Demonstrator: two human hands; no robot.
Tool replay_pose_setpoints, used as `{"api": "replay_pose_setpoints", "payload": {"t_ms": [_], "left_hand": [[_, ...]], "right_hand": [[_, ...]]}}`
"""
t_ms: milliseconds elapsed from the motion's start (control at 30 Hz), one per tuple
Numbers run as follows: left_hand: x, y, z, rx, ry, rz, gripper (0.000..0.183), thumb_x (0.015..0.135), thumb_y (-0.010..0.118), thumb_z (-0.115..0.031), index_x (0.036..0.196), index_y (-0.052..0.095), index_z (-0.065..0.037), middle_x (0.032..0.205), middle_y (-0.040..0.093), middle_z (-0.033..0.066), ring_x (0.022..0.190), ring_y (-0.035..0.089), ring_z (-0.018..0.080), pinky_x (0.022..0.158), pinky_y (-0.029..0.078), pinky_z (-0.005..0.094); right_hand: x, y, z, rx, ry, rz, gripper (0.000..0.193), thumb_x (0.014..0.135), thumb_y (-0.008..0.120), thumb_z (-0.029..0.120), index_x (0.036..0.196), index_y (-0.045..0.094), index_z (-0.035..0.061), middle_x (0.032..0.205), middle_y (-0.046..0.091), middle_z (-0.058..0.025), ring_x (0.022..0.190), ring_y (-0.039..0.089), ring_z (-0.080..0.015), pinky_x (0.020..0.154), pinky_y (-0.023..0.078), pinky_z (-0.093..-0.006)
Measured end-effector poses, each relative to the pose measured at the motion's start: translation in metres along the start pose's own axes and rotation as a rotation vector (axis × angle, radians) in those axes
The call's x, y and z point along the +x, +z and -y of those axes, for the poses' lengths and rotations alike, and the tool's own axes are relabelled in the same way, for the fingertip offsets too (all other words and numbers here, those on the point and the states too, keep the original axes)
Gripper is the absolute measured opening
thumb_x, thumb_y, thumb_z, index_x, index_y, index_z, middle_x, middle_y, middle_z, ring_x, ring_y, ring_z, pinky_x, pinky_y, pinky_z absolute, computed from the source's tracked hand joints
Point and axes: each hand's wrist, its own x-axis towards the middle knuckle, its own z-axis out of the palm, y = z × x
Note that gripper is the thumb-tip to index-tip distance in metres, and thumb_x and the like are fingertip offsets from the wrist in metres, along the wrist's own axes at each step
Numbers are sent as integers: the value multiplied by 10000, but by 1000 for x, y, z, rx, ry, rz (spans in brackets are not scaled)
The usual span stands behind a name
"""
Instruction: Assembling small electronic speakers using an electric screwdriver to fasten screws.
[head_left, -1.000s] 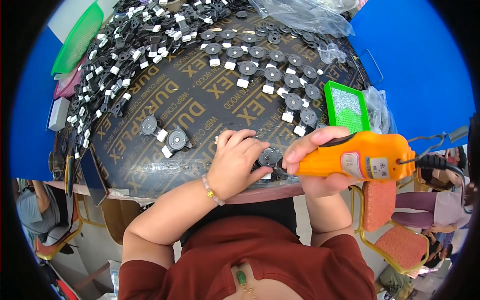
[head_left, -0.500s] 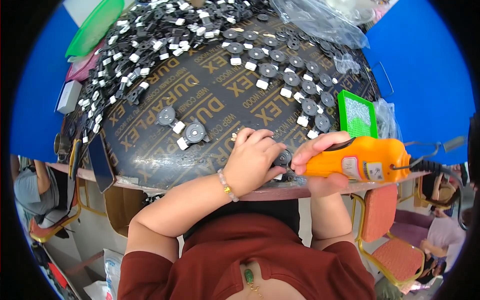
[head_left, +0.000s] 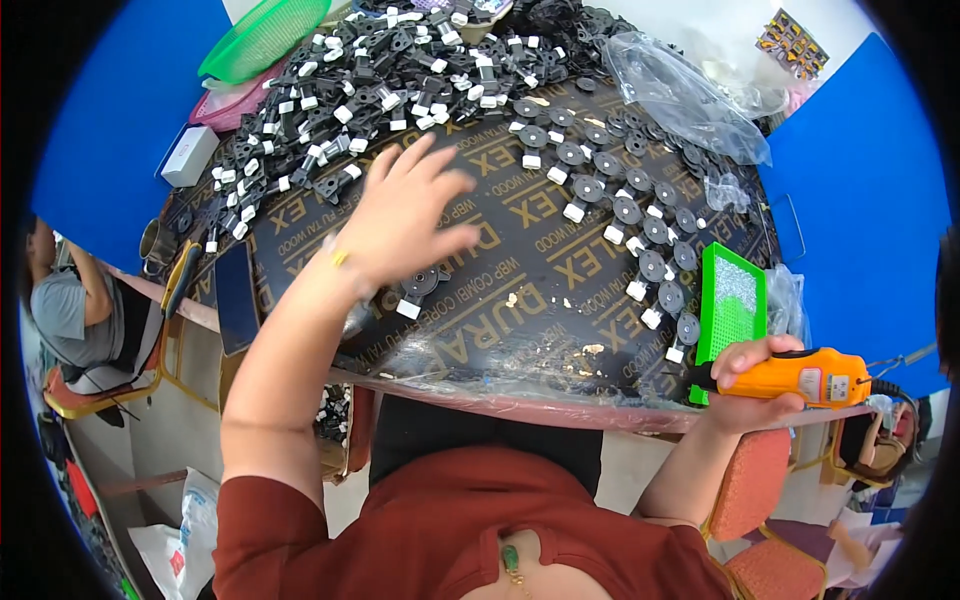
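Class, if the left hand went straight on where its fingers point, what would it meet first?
Probably the near edge of the parts pile; how high the left hand hovers is unclear.

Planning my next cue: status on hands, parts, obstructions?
Left hand open, empty, near black disc part with white tab. Right hand gripping orange electric screwdriver. Its nose overlaps green tray in view.

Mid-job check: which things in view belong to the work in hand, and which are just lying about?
Likely in use:
orange power tool, in the right hand
round black assemblies in rows
heaped black-and-white parts
green tray of small silvery pieces

Seemingly lying about:
clear plastic bag
white box
green basket
dark flat slab
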Motion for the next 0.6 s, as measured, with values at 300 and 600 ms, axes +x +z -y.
{"api": "replay_pose_setpoints", "payload": {"t_ms": [300, 600], "left_hand": [[147, 96, 24, 62, 112, -34, 249, 798, 658, -302, 970, 627, -125, 1028, 630, 32, 1045, 515, 222, 884, 374, 378], [83, 42, -16, -317, 141, 43, 272, 686, 730, -207, 896, 598, -96, 898, 641, 86, 914, 550, 304, 807, 420, 404]], "right_hand": [[-6, 19, -8, -83, -39, -30, 724, 807, 522, 665, 1075, 415, 1, 665, 583, -131, 452, 524, -159, 412, 460, -260], [8, -56, 13, -265, -95, -210, 697, 812, 570, 621, 1129, 459, 11, 712, 573, -96, 513, 514, -139, 451, 433, -240]]}}
